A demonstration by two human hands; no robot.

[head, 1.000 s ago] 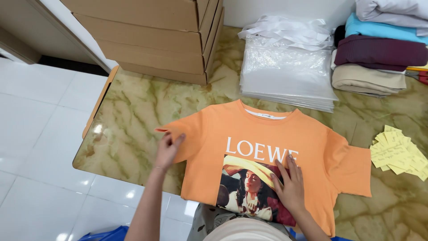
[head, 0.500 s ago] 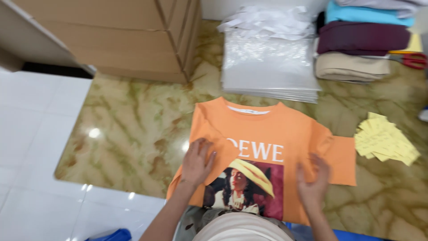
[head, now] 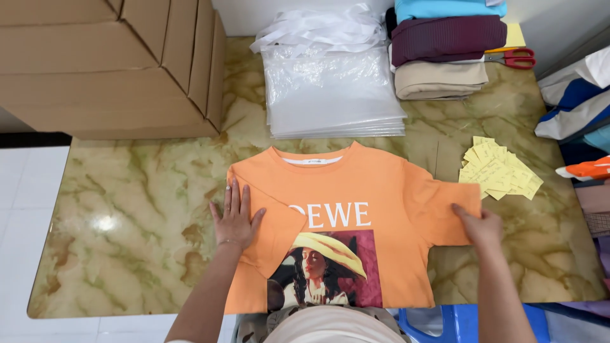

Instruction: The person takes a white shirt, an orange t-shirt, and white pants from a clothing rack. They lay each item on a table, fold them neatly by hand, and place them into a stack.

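Note:
An orange T-shirt (head: 375, 184) with white lettering and a printed picture lies front-up on the green marbled table (head: 133, 209). Its left sleeve is folded inward over the chest. My left hand (head: 236, 216) rests flat on that folded left edge, fingers spread. My right hand (head: 478, 223) grips the end of the right sleeve, which still lies stretched out to the right.
A stack of clear plastic bags (head: 330, 89) lies behind the shirt. Cardboard boxes (head: 108, 63) stand at the back left. Folded garments (head: 441, 44) and red scissors (head: 515, 58) are at the back right, yellow paper slips (head: 499, 168) beside the right sleeve.
The left sleeve has been folded inward and my left hand now presses its edge. My right hand moved from the shirt's lower front out to the right sleeve. The camera shifted.

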